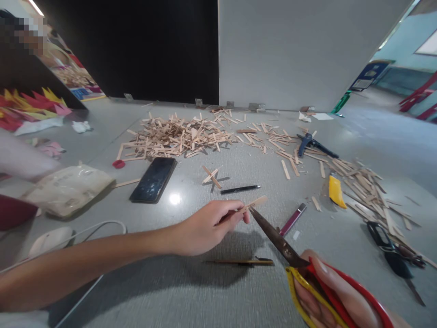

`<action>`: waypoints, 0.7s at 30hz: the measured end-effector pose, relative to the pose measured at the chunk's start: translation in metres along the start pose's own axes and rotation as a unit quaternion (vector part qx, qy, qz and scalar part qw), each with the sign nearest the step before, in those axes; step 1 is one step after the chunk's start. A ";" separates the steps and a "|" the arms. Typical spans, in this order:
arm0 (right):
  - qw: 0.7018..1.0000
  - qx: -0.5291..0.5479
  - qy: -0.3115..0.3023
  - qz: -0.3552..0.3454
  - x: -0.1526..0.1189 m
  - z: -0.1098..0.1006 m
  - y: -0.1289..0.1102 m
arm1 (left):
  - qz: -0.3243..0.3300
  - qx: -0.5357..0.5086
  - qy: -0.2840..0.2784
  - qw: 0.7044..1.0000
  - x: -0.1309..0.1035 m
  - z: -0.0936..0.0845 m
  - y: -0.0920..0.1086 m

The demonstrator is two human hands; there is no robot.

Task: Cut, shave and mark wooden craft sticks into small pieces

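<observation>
My left hand is closed in a pinch on a wooden craft stick, whose rounded end sticks out to the right. In my right hand is a pair of scissors with one red and one yellow handle. The dark blade tips meet the stick just beside my left fingertips; whether they cut into it I cannot tell. Beyond my hands lie a black pen and a few crossed sticks. A thin brown pointed tool rests on the table below my left hand.
A heap of cut sticks spreads at the back, with more sticks at right. Around lie a phone, blue-handled pliers, a yellow piece, a purple cutter, dark glasses and a white charger with cable.
</observation>
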State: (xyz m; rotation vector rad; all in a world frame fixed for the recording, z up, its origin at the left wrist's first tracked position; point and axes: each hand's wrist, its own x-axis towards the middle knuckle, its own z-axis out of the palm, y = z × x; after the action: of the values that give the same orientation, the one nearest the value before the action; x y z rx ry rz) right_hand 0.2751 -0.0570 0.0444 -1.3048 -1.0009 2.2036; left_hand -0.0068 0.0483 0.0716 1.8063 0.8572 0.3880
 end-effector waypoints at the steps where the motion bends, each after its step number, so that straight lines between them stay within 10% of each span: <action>1: 1.000 0.000 0.000 -0.005 0.000 0.000 0.000 | -0.001 0.003 0.000 1.000 0.000 0.000 0.001; 21: 0.998 -0.001 0.051 -0.029 0.001 0.009 0.014 | -0.015 -0.011 0.091 0.996 -0.003 0.006 -0.003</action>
State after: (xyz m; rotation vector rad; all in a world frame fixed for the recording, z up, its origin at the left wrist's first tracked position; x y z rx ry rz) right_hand 0.2668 -0.0691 0.0359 -1.3572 -0.9894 2.0707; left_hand -0.0063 0.0421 0.0667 1.7553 1.0011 0.5479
